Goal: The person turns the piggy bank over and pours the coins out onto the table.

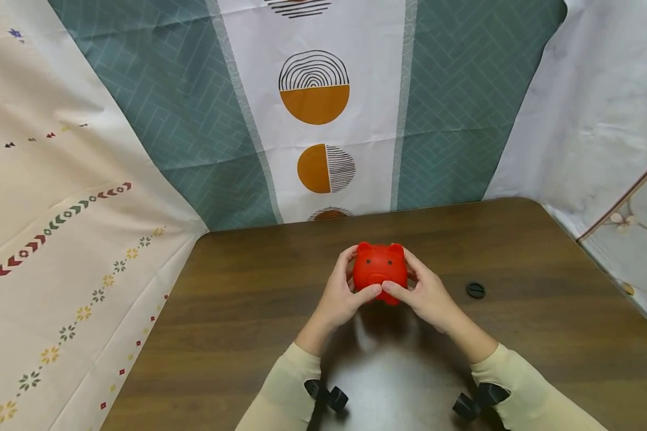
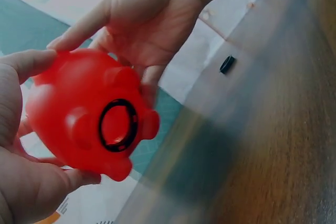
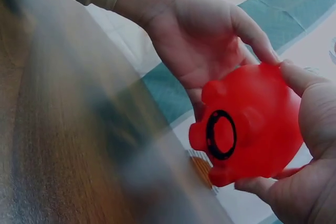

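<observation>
A red piggy bank (image 1: 378,264) with small dark eyes and a snout is held up above the table between both hands. My left hand (image 1: 338,297) grips its left side, thumb across the front by the snout. From the other side my right hand (image 1: 427,297) grips it the same way, the two thumbs almost meeting. Both wrist views show the underside of the piggy bank (image 2: 86,108), with stubby feet and a round opening (image 3: 221,135) rimmed in black. A round black plug (image 1: 475,290) with a bar across it lies on the table, right of the right hand.
The brown wooden table (image 1: 259,287) spreads out under the hands, with a bright reflection near its front. A patterned green and white cloth (image 1: 323,131) hangs behind it. Pale cloths line the left and right sides.
</observation>
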`<state>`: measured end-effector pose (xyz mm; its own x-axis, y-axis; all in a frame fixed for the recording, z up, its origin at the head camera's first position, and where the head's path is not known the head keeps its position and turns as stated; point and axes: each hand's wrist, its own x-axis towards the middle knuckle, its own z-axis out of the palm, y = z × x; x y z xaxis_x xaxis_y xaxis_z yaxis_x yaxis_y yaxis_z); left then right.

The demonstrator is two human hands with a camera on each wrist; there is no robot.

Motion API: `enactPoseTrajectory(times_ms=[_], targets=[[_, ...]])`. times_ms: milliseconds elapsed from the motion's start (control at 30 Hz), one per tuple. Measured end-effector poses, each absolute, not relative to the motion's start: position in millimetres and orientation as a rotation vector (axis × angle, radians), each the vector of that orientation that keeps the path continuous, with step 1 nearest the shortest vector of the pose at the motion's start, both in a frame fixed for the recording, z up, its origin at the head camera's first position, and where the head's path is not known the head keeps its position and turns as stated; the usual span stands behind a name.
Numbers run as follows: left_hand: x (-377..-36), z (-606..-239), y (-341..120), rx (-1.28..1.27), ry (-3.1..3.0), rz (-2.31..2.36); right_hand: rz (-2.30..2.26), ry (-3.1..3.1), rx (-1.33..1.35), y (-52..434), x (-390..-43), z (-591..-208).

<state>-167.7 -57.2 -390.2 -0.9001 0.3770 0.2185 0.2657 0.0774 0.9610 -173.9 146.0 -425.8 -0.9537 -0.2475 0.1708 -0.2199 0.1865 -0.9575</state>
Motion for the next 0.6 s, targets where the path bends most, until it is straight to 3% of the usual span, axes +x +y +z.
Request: enactPoseTrajectory(times_ms=[100,333,600], targets=[[-169.3,-392.1,-58.5,0.636,2.224,1.95,-1.903,2.424,-0.488,148.3,-173.5,-424.4],[-181.2,-404.3,-59.8,0.923,2.389,1.957,-1.97,2.563,-0.818,150.0,-172.6,-416.4],[-187.5,-423.2,-61.5,0.694,2.381,1.933,-1.834,2.432,-0.55,151.6,-176.0,-427.8]])
